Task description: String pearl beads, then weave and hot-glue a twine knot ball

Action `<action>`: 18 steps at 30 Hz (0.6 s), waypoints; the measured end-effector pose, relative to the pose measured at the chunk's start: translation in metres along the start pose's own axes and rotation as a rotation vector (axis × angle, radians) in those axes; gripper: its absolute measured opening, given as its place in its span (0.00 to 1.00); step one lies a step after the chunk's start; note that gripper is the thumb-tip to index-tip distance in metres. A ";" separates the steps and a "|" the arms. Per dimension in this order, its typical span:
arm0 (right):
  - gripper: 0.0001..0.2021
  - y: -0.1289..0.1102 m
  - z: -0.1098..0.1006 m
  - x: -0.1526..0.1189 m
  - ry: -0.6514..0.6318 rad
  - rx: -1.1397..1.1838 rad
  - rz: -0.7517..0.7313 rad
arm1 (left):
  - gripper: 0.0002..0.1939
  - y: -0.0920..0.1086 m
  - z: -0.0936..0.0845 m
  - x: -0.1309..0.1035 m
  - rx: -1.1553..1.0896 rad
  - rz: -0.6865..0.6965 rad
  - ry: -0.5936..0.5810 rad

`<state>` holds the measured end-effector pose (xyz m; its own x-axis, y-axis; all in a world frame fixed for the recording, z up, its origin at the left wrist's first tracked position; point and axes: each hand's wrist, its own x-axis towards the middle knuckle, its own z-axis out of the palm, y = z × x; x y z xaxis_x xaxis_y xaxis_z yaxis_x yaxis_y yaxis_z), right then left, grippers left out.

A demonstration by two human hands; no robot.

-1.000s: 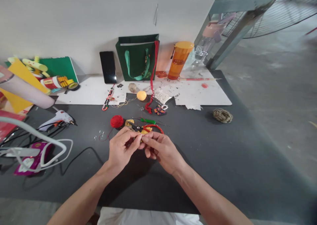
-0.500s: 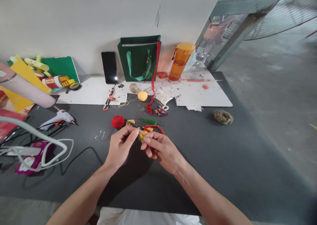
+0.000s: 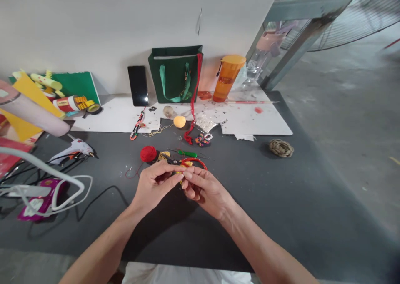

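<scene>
My left hand (image 3: 153, 185) and my right hand (image 3: 203, 187) meet over the dark table, fingertips touching. Between them a small yellow piece (image 3: 179, 173) shows in part, mostly covered by the fingers. My right thumb and fingers are closed on it. The left thumb and forefinger are pinched at its edge; what they grip is hidden. Just beyond the fingers a red cord (image 3: 200, 161) curves beside dark-handled scissors (image 3: 173, 161). A red yarn ball (image 3: 148, 153) and a green-handled hook (image 3: 187, 153) lie behind the hands.
A green paper bag (image 3: 173, 80), a phone (image 3: 138, 86) and an orange bottle (image 3: 228, 79) stand at the back. On the left are a glue gun (image 3: 75, 148) and cables (image 3: 71, 184). A coiled rope bundle (image 3: 281, 148) lies right.
My left fingertips have moved right and slightly down, against the right fingertips. Less of the yellow piece shows now.
</scene>
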<state>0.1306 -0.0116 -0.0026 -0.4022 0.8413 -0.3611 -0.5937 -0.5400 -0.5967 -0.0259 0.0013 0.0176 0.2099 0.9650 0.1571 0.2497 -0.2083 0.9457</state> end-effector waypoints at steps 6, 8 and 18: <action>0.13 0.000 0.001 0.000 0.009 -0.026 -0.007 | 0.06 0.003 0.000 -0.001 0.013 -0.010 0.056; 0.13 0.000 0.001 -0.001 0.005 -0.048 -0.003 | 0.08 0.002 0.001 -0.001 -0.008 -0.071 0.043; 0.12 -0.002 0.003 -0.003 -0.042 -0.078 0.012 | 0.14 -0.009 0.003 0.001 -0.420 -0.335 0.023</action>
<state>0.1307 -0.0133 0.0020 -0.4384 0.8322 -0.3394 -0.5333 -0.5448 -0.6471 -0.0255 0.0035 0.0086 0.1621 0.9719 -0.1707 -0.1014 0.1885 0.9768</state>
